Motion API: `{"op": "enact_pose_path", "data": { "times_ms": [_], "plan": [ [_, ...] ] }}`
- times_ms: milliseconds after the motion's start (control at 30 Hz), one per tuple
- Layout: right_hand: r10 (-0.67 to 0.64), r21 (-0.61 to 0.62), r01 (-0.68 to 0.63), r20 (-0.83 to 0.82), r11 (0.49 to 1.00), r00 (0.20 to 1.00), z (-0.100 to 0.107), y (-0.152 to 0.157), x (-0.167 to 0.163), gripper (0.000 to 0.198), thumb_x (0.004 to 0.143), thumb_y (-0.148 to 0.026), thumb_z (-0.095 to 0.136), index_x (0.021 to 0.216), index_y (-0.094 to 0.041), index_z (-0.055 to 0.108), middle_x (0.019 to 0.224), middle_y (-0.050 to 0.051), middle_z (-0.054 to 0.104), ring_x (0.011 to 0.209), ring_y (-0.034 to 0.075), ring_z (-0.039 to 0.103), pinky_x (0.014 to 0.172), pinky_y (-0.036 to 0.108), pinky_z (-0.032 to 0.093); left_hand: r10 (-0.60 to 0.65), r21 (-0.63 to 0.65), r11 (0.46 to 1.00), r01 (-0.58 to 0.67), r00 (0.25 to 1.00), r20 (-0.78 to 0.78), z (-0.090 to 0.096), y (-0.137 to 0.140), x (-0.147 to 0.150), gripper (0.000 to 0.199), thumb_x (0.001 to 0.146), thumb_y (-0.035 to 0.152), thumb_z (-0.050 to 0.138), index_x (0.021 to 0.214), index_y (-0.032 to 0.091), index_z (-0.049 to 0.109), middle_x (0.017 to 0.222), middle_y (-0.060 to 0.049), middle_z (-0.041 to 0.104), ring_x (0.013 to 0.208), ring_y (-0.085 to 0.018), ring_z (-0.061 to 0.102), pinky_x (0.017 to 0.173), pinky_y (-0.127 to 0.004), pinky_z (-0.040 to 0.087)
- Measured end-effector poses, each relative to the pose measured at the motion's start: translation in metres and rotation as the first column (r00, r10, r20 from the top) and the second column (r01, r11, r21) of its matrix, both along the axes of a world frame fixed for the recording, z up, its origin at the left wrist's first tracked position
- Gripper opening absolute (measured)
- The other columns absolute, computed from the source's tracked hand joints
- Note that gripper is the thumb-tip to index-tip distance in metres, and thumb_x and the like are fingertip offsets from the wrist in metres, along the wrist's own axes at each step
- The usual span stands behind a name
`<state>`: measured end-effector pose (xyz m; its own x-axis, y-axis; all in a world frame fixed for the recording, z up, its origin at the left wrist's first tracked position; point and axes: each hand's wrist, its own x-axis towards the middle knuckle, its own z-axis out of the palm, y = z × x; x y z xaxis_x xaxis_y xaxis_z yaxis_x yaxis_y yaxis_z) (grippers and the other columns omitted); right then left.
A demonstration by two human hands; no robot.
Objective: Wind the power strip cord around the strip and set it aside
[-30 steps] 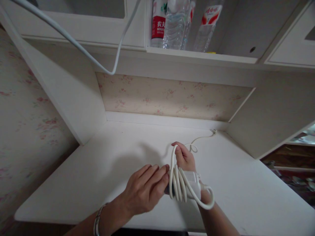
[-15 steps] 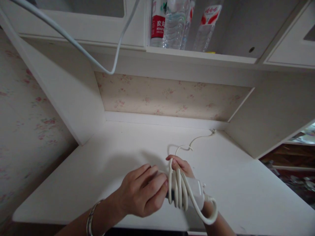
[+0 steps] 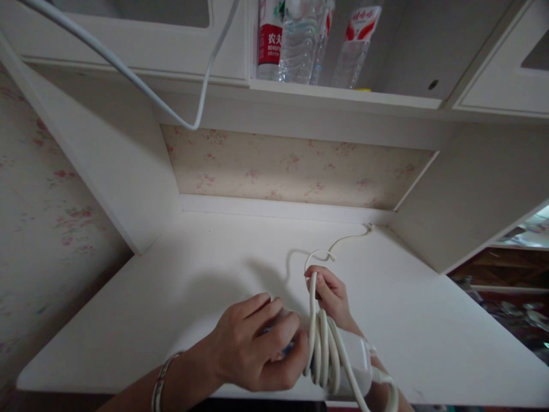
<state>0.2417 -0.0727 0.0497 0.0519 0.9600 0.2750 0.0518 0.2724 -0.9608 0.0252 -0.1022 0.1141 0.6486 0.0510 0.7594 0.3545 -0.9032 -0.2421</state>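
Note:
My left hand (image 3: 261, 346) is closed around one end of a long white block that looks like a power strip (image 3: 359, 356); the fingers hide most of that end. Several turns of thick white cord (image 3: 324, 350) are wound about the block's middle. Beyond it, my right hand (image 3: 332, 294) pinches the cord between thumb and fingers, drawing a loop upward. From those fingers the thinner-looking run of cord trails back across the white desk. At the block's right end, more cord hangs in a loop in front of my right forearm.
The white desk (image 3: 206, 246) meets side panels left and right. Overhead, a shelf (image 3: 398, 98) holds several plastic bottles (image 3: 298, 43). A pale cable (image 3: 141, 86) hangs down at upper left. Cluttered shelving (image 3: 510, 274) stands beyond the desk at right.
My right hand has moved up and right with the cord, its fingers now more visible. The wound block and my left hand have shifted slightly right and down.

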Motion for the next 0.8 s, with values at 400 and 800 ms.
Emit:
{"op": "enact_pose_path", "data": {
  "times_ms": [400, 800],
  "plan": [
    [0.140, 0.034, -0.136, -0.223, 0.990, 0.965, 0.000, 0.023, -0.025, 0.030, 0.087, -0.048, 0.053, 0.090, -0.018, 0.062, 0.052, -0.006, 0.030, 0.048, 0.009, 0.025, 0.045, 0.024, 0.016, 0.015, -0.151, 0.988, 0.011, 0.986, 0.165, 0.008, -0.004, 0.008, 0.020, 0.065, 0.011, 0.055, 0.081, 0.022, 0.053, 0.084, 0.000, 0.062, 0.079, -0.018, 0.057, 0.069, -0.033, 0.050],
    [0.040, -0.015, -0.039, 0.014, 0.999, 0.999, 0.009, 0.016, -0.035, 0.031, 0.087, -0.049, 0.051, 0.089, -0.021, 0.065, 0.056, -0.002, 0.046, 0.050, 0.013, 0.041, 0.044, 0.024, 0.032, 0.070, -0.275, 0.962, 0.007, 0.961, 0.269, 0.012, -0.003, 0.012, 0.038, 0.066, 0.010, 0.056, 0.101, 0.018, 0.046, 0.077, -0.002, 0.065, 0.072, -0.017, 0.060, 0.066, -0.032, 0.053]
  ]
}}
